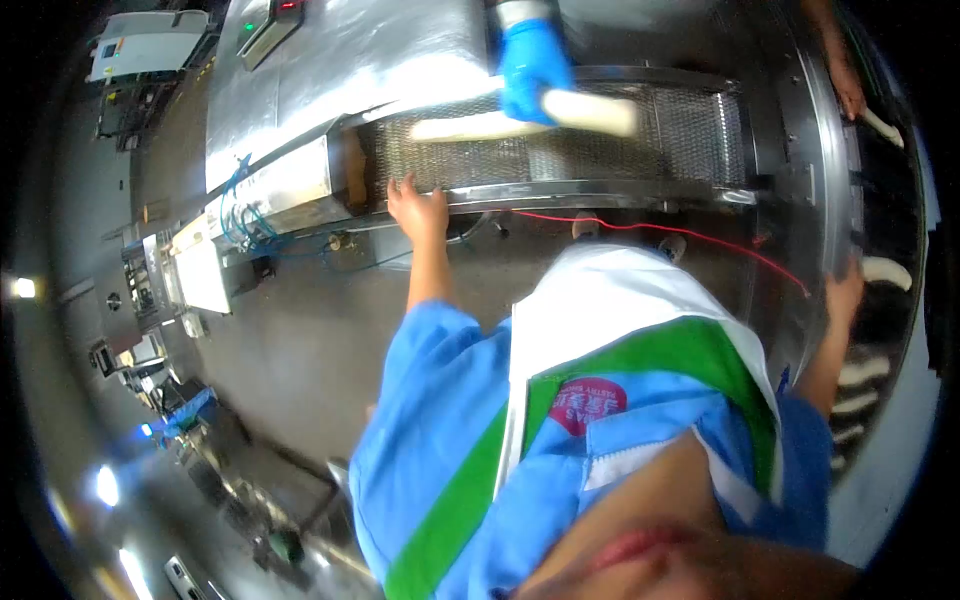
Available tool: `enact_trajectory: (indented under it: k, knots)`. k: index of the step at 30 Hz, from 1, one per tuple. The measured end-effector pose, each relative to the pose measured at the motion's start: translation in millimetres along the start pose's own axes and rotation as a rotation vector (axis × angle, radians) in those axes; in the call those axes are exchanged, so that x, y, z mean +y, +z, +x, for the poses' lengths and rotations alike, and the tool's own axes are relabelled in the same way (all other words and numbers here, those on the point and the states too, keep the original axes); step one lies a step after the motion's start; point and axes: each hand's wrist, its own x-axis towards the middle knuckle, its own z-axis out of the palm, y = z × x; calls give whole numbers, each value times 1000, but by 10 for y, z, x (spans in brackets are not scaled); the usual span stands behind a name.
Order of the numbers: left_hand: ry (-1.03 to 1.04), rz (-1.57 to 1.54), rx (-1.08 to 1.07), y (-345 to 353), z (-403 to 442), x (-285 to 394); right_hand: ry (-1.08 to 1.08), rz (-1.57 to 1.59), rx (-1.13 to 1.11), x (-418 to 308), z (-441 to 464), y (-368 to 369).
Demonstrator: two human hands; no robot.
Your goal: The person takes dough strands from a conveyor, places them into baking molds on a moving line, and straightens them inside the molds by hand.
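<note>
My left hand [418, 210] rests with spread fingers on the near rail of a mesh conveyor [640, 150], holding nothing. At the far right, my right hand [845, 292] is at the steel edge, right beside a pale dough roll [887, 272]. Its fingers are partly hidden and blurred, so whether they grip the roll is unclear. Across the mesh, a co-worker's blue-gloved hand [532, 75] grips a blurred dough roll [592, 111]. Another long dough roll [475, 127] is on the left, beside that glove.
Another person's hand [850, 95] reaches to a dough piece [882, 128] at the upper right. Several dough strips [858, 373] lie on the dark belt at the right. A red cable [690, 238] and blue hoses [245, 225] run below the conveyor. A steel table [350, 50] stands beyond.
</note>
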Motion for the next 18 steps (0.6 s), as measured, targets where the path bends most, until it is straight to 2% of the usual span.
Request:
enact_trajectory:
  k: [6,9,11,13,14,18]
  knots:
    - [-8,55,-49,-3,227,-84,234,-13,41,215,-199,97]
    - [-27,91,-16,47,339,-148,249,-134,60,292,-347,193]
    - [-146,97,-27,78,372,-67,218,-155,64,368,-385,210]
    - [-191,77,-13,88,386,5,219,-8,-115,588,-366,325]
    - [-231,63,-4,93,396,38,293,-29,-123,424,-441,196]
    - [-256,51,31,104,407,99,357,7,-62,380,-580,158]
